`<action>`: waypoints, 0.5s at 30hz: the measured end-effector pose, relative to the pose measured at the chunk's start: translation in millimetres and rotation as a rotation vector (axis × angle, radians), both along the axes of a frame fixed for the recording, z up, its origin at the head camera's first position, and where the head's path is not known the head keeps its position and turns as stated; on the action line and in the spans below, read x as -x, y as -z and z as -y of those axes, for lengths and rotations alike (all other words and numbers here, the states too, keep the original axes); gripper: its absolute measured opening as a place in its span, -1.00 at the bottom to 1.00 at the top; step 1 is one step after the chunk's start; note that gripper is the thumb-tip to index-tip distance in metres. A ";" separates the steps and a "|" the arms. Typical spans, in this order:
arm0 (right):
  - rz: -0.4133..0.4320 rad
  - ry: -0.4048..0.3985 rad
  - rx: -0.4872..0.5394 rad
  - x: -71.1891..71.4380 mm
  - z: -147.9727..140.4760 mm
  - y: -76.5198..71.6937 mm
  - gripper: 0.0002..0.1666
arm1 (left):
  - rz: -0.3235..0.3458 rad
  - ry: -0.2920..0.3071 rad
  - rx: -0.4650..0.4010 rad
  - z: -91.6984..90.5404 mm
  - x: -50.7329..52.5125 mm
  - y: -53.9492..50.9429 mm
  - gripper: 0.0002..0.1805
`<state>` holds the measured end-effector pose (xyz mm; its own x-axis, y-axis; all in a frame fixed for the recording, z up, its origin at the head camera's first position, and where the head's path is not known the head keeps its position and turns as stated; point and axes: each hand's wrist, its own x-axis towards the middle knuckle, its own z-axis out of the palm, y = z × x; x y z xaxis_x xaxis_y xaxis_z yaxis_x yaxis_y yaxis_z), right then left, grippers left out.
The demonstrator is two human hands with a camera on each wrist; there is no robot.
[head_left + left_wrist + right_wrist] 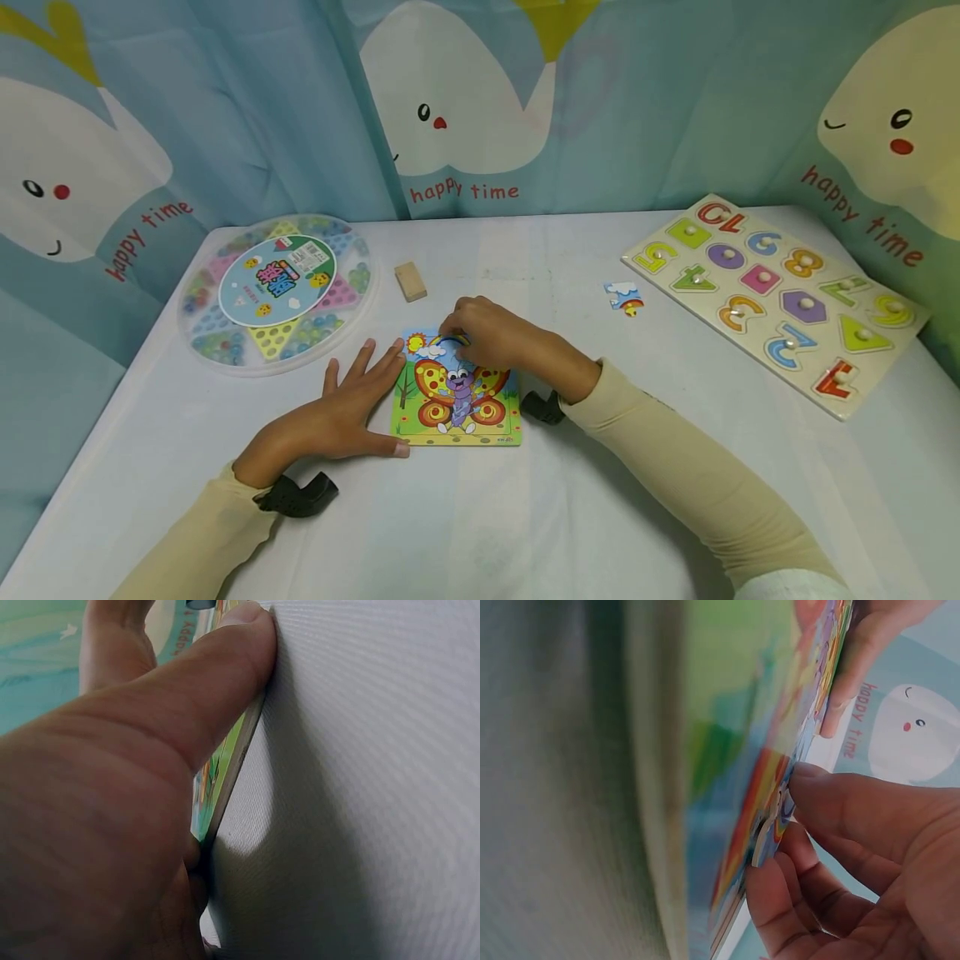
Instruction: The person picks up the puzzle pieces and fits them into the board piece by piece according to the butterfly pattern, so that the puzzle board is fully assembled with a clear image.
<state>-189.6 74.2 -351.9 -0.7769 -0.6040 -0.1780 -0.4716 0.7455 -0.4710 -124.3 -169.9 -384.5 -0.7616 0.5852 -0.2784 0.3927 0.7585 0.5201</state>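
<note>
A butterfly jigsaw puzzle (pixel 450 438) lies flat on the white table in front of me. Spread along its left side, my left hand (pixel 341 417) touches the edge with straight fingers, the thumb at the near left corner. Over the puzzle's far edge, my right hand (pixel 491 335) pinches a puzzle piece (pixel 765 844) between thumb and fingers. That piece is slightly raised and tilted against the picture in the right wrist view. To the right lies a loose puzzle piece (pixel 624 298) with clouds and a bit of rainbow.
A round clear box (pixel 360 333) of colored beads stands at the back left. Beyond the puzzle lies a small wooden block (pixel 410 282). A wooden number and shape board (pixel 742 350) with knobs sits at the right. A whale-print curtain (pixel 637 125) hangs behind the table.
</note>
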 end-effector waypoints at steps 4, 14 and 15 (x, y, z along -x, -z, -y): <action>0.001 0.008 0.003 -0.5 0.3 0.0 -0.64 | -0.002 -0.001 -0.002 -0.5 0.2 -0.3 0.28; 0.007 0.016 -0.014 -1.0 1.3 -1.3 -0.60 | 0.004 -0.003 -0.001 -0.4 -0.4 -0.2 0.28; 0.005 0.013 -0.011 -0.8 1.4 -1.1 -0.60 | 0.005 -0.003 -0.001 -0.4 -0.6 -0.6 0.28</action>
